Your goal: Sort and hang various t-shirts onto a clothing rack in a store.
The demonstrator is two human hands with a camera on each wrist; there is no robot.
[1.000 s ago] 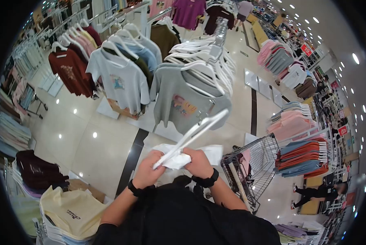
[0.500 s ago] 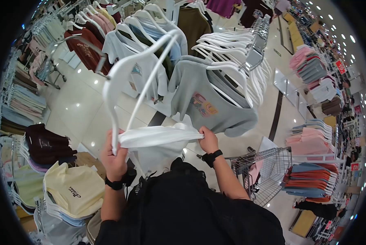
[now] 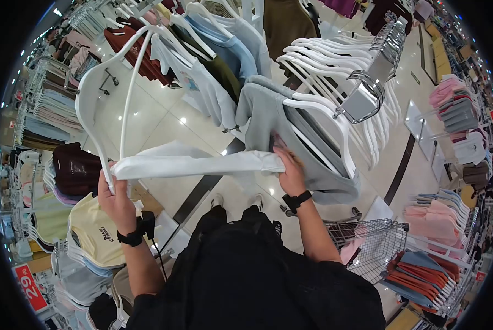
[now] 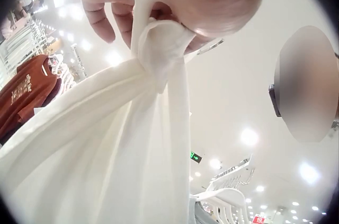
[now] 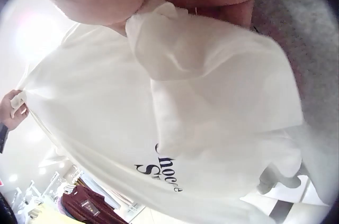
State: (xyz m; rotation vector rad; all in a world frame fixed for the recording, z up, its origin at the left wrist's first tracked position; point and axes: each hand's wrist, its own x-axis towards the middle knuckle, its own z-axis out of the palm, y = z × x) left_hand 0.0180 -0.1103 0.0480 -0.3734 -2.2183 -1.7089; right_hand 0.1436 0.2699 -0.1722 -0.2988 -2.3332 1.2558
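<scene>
A white T-shirt [image 3: 202,164] is stretched between my two hands, hanging in folds in the left wrist view. My left hand [image 3: 117,203] grips one end of it together with a white hanger [image 3: 83,104], whose arms rise above the hand. The other end is pinched by my right hand [image 3: 291,173], close in front of a grey shirt [image 3: 263,118] on the rack. Dark lettering [image 5: 161,176] shows on the white cloth in the right wrist view, where folded fabric covers part of it.
White hangers [image 3: 323,60] line a chrome rail [image 3: 362,102] ahead, with blue, green and rust-brown shirts further left. A wire shopping cart [image 3: 386,247] stands at my right. Yellow shirts [image 3: 95,228] hang close on the left, above a red price sign [image 3: 31,287].
My hands have spread apart, stretching the bunched white T-shirt into a long band. The left hand and hanger have swung to the left; the right hand has moved up toward the grey shirt.
</scene>
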